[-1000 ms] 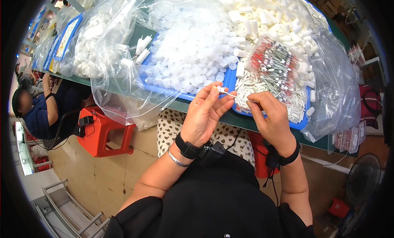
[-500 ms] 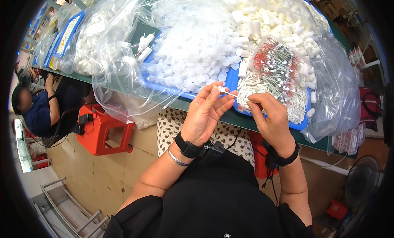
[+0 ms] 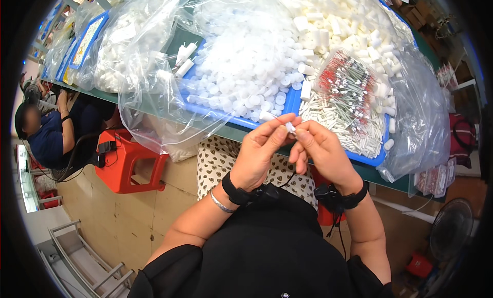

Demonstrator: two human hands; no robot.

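A small white plastic piece [image 3: 290, 127] is pinched between the fingertips of both my hands, above the table's front edge. My left hand [image 3: 261, 153] closes on it from the left with thumb and forefinger. From the right, my right hand [image 3: 323, 153] grips it between thumb and forefinger, its other fingers curled below. A white cylinder [image 3: 267, 116] shows just beyond my left fingers; whether it is held or lies on the tray I cannot tell. Fingers hide much of the small piece. Close behind are translucent white discs [image 3: 241, 72] and small white tubes [image 3: 362, 144].
Blue trays [image 3: 294, 100] hold the discs and tubes. A clear box [image 3: 345, 77] of red-ended metal pins rests among cream cylinders [image 3: 354, 15]. Plastic bags [image 3: 154, 108] drape over the green table. A red stool [image 3: 131, 162] and a seated person [image 3: 49, 138] are at left; a fan [image 3: 452, 226] at right.
My right hand has moved left and met my left hand at the small white piece. The thin rod between them earlier is now out of sight. My left fingers have closed more.
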